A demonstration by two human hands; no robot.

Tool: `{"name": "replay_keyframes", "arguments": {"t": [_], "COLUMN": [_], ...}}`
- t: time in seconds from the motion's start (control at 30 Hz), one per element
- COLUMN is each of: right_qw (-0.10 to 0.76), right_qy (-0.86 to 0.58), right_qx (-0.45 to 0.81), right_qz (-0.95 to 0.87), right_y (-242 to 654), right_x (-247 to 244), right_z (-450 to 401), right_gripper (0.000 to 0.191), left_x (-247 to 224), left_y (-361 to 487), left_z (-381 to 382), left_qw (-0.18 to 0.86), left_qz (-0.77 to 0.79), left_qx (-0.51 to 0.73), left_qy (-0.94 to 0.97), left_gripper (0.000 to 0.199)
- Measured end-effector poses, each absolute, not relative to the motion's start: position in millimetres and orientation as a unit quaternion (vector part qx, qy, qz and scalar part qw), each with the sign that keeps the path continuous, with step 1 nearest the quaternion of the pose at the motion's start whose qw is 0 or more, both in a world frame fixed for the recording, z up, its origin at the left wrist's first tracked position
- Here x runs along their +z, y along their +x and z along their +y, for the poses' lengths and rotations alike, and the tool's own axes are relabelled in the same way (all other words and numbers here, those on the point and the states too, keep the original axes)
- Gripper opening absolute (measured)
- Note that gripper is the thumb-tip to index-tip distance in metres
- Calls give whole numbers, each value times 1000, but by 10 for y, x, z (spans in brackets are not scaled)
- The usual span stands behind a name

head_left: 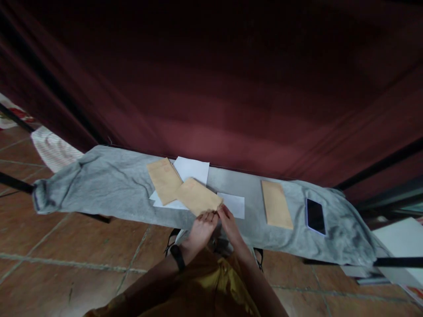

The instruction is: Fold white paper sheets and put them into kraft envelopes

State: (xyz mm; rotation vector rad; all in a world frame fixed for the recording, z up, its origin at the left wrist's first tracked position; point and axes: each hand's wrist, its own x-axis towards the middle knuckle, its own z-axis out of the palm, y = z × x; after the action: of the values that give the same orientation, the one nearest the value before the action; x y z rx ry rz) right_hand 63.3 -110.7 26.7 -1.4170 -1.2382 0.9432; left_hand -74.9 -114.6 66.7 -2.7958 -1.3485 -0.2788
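Both of my hands meet at the near end of a tan paper envelope (198, 197) close to the bench's front edge. My left hand (204, 224), with a dark band at the wrist, has its fingers curled over the envelope's near edge. At the envelope's right corner, the fingers of my right hand (227, 220) are pinched together on it. Another tan envelope (163, 178) lies just to the left, partly over white paper sheets (193, 168). A smaller folded white sheet (235, 205) lies to the right of my hands.
Farther right on the grey cloth (115, 185) lie a tan envelope stack (276, 204) and a phone (316, 215) with a dark screen. A dark red curtain (214, 110) hangs behind the bench. Black metal bars stand at both sides, above a tiled floor (99, 246).
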Motion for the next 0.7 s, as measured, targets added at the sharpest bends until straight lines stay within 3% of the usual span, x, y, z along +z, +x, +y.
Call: {"name": "replay_keyframes", "arguments": {"t": [0.2,0.23,0.33,0.4,0.7], "right_qw": [506,505,509,496,456], "right_qy": [-559,-550,-521,-516,-551], "right_qx": [485,500,548,562,494], "right_qz": [-443,-439,-412,-415,-495], "right_y": [560,599,743,838,1134], "right_x": [280,284,318,349,332], "right_z": [-1201,-1233,-1300,-1314,-1268], "right_gripper": [54,54,56,55,42], "left_x": [571,587,674,738,813], "left_y": [-763,-814,-996,-1100,-1068], "left_z": [-1209,-1179,-1026,-881,-453], "left_qw": [-44,-57,-60,-43,-89], "left_qz": [-385,-370,-339,-344,-270], "left_qx": [-114,-125,-136,-117,-37], "left_qy": [-915,-919,-929,-931,-958], "left_gripper": [29,35,86,106,118]}}
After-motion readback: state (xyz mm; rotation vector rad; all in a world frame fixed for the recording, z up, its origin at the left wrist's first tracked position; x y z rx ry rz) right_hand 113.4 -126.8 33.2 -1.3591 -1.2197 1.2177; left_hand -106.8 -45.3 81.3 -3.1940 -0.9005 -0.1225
